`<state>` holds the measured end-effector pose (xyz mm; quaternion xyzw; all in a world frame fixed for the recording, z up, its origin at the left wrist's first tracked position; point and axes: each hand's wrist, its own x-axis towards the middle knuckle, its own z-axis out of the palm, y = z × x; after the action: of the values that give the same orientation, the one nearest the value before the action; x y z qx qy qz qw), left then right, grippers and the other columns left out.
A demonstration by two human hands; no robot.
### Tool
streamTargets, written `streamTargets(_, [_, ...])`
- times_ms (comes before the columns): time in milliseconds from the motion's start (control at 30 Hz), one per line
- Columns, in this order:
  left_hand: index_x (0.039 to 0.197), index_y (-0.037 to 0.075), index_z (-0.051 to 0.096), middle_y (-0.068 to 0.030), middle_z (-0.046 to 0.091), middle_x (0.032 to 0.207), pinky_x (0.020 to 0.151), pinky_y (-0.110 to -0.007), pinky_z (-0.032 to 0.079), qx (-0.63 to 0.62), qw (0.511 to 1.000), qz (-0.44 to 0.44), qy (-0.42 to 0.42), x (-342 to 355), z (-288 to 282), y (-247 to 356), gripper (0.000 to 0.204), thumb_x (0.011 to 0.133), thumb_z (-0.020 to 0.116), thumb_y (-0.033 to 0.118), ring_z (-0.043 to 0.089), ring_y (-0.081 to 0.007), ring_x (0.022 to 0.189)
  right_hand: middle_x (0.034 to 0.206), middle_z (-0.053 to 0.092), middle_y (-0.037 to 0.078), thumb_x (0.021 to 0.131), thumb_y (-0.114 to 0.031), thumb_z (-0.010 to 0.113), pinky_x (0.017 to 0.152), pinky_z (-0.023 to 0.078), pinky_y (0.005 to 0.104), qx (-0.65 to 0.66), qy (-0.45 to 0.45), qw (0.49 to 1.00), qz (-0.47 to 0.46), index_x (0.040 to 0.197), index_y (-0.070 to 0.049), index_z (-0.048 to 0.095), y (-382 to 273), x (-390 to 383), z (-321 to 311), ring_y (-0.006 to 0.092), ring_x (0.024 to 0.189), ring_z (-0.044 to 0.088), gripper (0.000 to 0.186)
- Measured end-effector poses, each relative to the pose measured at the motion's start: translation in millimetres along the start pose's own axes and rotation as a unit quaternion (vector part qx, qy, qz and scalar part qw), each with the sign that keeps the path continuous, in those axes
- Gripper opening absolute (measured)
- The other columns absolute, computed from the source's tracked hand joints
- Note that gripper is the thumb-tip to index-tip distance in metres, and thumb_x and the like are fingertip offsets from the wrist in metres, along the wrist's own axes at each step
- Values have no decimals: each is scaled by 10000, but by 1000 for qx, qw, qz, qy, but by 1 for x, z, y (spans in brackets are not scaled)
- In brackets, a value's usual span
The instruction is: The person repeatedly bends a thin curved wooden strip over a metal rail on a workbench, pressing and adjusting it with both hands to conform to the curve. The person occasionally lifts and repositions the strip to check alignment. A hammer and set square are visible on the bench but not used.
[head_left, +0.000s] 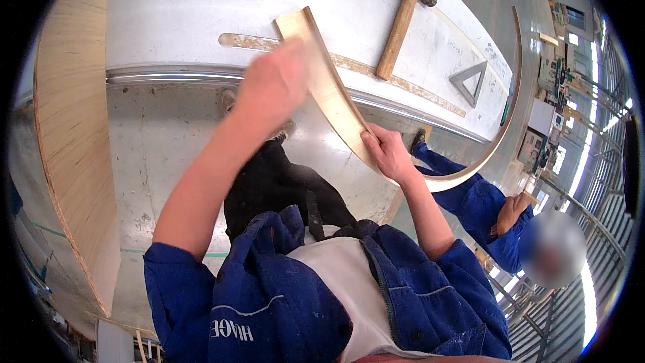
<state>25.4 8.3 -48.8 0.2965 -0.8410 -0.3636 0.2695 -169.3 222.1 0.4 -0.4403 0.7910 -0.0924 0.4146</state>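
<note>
Clock from my chest: right hand (387, 152) at 1, thumb and fingers clamped on one curved wood strip (329, 91), likely steadying its long overhang. Left hand (277, 81) at 11, blurred at the strip's end; can't tell its grip. White bench (161, 33) beyond: one hammer (400, 35), one triangle (480, 83), both around 1, probably parked within reach.

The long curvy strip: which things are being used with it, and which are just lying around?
In use: the curved strip; the right hand, gripping it; the left hand, blurred, at its end.
Seemingly just lying on the white table: the hammer; the metal triangle.
</note>
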Motion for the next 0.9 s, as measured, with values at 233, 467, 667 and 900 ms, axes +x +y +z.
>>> streamTargets(233, [1070, 15, 746, -167, 635, 861, 670, -431, 549, -7, 997, -51, 62, 16, -15, 0, 206, 874, 683, 23, 663, -365, 766, 832, 635, 308, 1043, -299, 569, 698, 513, 469, 7, 5, 1000, 3, 1242, -39, 674, 1, -3, 1, 489, 774, 629, 344])
streamTargets(467, [1005, -6, 740, -159, 626, 858, 688, -419, 561, -54, 995, 38, -78, -50, 24, 43, 163, 866, 659, 22, 671, -337, 750, 879, 657, 312, 1042, -304, 572, 741, 534, 462, 5, -4, 1000, 9, 1251, -26, 682, 2, -3, -2, 484, 810, 651, 365])
streamTargets(667, [950, 32, 734, -159, 648, 856, 676, -419, 559, 32, 996, -80, -9, -26, 17, 24, 104, 876, 671, 71, 676, -337, 751, 942, 687, 300, 1036, -306, 577, 809, 544, 472, 20, 8, 1000, -9, 1253, -32, 691, 1, -7, 0, 483, 903, 668, 367])
streamTargets(900, [1096, 64, 765, -157, 713, 1006, 776, -449, 562, 81, 983, -35, -159, -18, -43, 58, 229, 913, 631, 100, 698, -350, 854, 1102, 723, 185, 942, -250, 691, 864, 563, 466, -36, 227, 966, -121, 1244, -82, 677, -21, 6, 6, 393, 999, 697, 346])
